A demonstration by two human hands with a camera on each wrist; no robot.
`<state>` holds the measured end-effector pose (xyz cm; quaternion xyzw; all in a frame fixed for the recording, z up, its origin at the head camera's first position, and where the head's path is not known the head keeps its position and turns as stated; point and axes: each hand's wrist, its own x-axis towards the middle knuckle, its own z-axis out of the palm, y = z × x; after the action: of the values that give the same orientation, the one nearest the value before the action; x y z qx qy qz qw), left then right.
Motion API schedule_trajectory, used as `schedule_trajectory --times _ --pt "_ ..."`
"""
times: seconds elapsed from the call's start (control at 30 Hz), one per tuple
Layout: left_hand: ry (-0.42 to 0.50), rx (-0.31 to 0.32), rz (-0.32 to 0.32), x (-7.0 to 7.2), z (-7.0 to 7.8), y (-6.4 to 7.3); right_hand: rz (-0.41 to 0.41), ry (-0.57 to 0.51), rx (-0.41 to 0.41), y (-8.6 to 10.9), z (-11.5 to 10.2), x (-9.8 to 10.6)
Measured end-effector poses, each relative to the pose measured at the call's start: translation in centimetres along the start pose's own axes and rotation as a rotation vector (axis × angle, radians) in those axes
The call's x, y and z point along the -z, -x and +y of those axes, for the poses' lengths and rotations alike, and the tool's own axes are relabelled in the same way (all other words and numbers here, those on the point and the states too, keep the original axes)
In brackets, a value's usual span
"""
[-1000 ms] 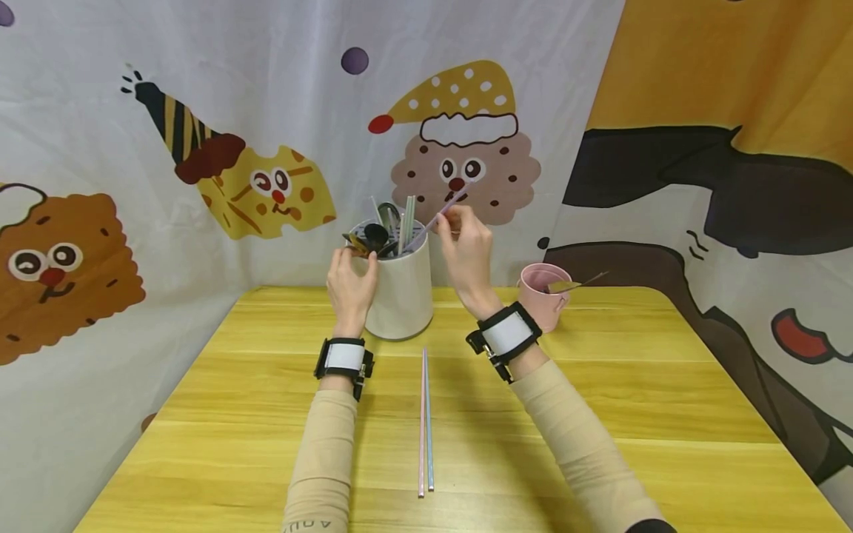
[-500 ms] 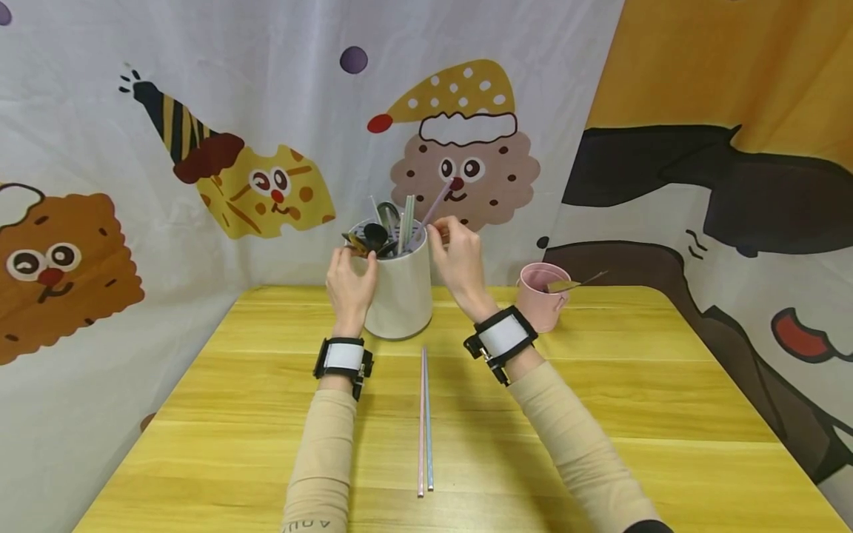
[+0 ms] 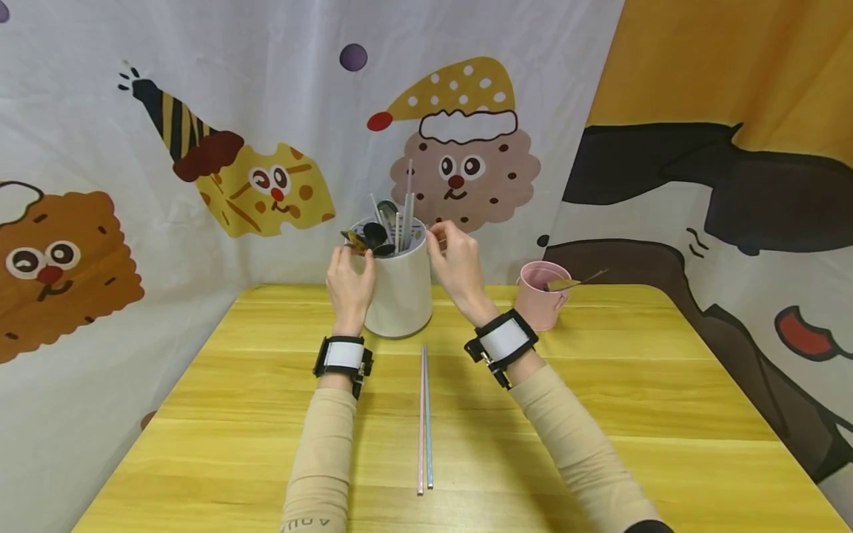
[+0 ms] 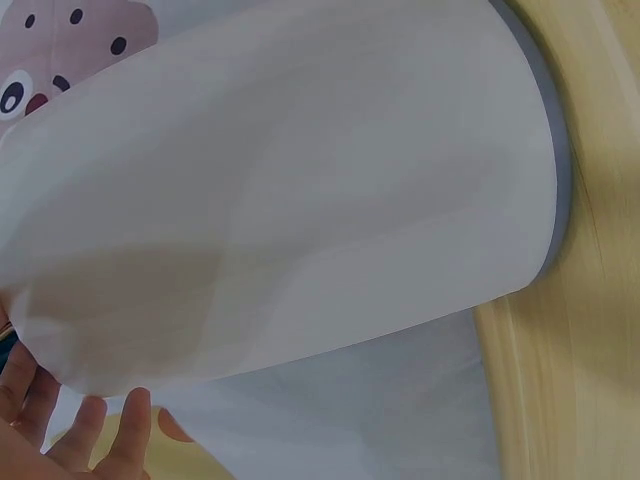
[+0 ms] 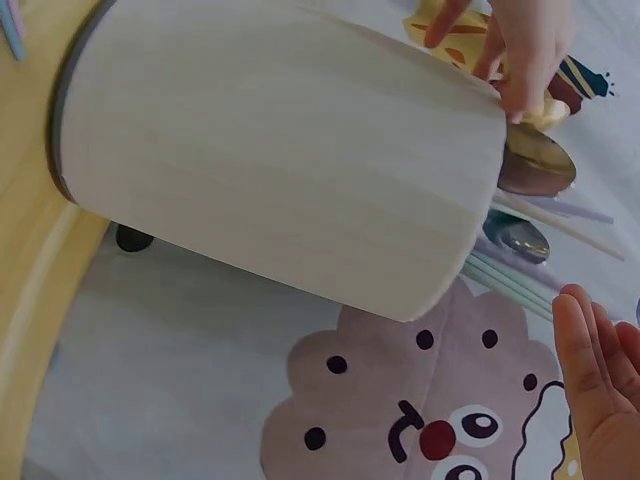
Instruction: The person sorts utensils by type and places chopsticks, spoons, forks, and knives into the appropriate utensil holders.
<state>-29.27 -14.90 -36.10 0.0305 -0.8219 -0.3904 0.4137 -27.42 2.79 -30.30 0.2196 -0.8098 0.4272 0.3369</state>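
My left hand (image 3: 349, 285) grips the upper left side of a white utensil holder (image 3: 398, 292), thumb near the rim. In the left wrist view, its fingers (image 4: 130, 430) touch the holder's side. Dark and gold spoons (image 3: 375, 235) stick out beside that hand. A thin purple chopstick (image 3: 409, 178) stands nearly upright in the holder, near pale green chopsticks (image 3: 409, 211). My right hand (image 3: 458, 259) is beside the holder's right rim; in the right wrist view its fingers (image 5: 580, 350) are fairly straight and hold nothing. How the utensils sit inside is hidden.
A pink and a blue chopstick (image 3: 429, 437) lie on the wooden table (image 3: 266, 444) in front of the holder. To the right stands a small pink bucket (image 3: 538, 300) with a gold utensil (image 3: 565, 284) in it. A printed cloth (image 3: 286, 74) hangs behind.
The purple chopstick, slanting right near my right hand earlier, has swung left and stands nearly upright in the holder. My right hand has moved down beside the rim. My left hand keeps its place.
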Motion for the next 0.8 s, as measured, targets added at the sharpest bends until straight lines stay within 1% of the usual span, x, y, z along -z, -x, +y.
schedule_trajectory --times 0.17,0.33,0.43,0.5,0.6,0.7,0.8 --pt "0.003 0.003 -0.003 0.0 0.0 0.0 -0.083 0.022 -0.033 1.8 0.9 -0.6" --pt "0.006 0.005 -0.003 0.1 0.1 0.1 -0.186 0.046 -0.079 4.5 2.0 -1.3" --pt "0.005 0.006 -0.005 0.1 0.1 0.1 -0.25 0.078 -0.101 6.0 2.6 -1.7" --pt "0.006 0.007 -0.006 0.1 0.1 0.1 -0.285 0.109 -0.105 6.9 2.9 -1.8" --pt "0.009 0.01 -0.009 0.1 0.1 0.1 -0.334 0.161 -0.09 8.3 3.2 -2.0" --pt "0.01 0.013 -0.01 0.2 0.1 0.1 -0.405 0.185 -0.104 9.7 3.3 -2.1" --pt "0.01 0.016 -0.009 0.2 0.1 0.1 -0.495 0.201 -0.145 11.0 3.3 -2.3"
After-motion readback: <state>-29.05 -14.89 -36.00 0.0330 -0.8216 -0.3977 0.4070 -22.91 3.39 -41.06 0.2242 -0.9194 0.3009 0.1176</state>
